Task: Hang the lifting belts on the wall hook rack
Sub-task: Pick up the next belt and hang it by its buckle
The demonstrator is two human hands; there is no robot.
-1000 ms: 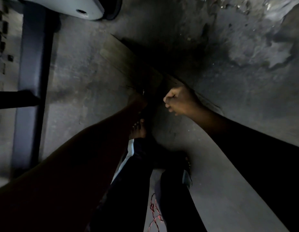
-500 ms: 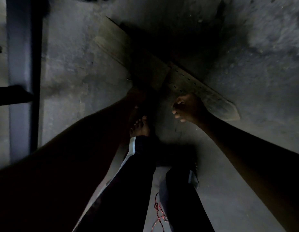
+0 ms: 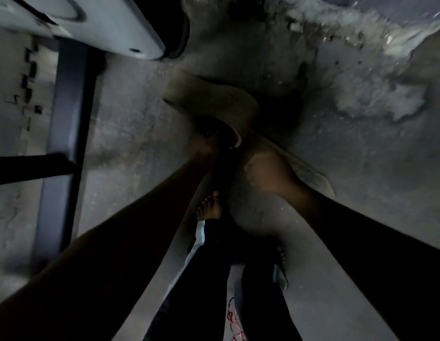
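Observation:
A tan lifting belt (image 3: 214, 104) is lifted off the dim concrete floor, its wide part curling upward at mid-frame and its tapered end (image 3: 310, 171) trailing down to the right. My left hand (image 3: 204, 143) grips the belt near the curled part, half lost in shadow. My right hand (image 3: 270, 168) is closed around the narrower strap section. No wall hook rack is in view. The picture is dark and blurred.
A dark metal frame post (image 3: 66, 143) with a crossbar stands on the left. A pale grey machine part (image 3: 103, 23) overhangs at the top left. My bare feet (image 3: 209, 207) stand on the floor just below the belt. A red cord (image 3: 232, 321) lies near the bottom.
The belt lay flat on the floor before; now both hands have raised it and its wide part curls up. The camera has tilted up, bringing the grey machine part back into view.

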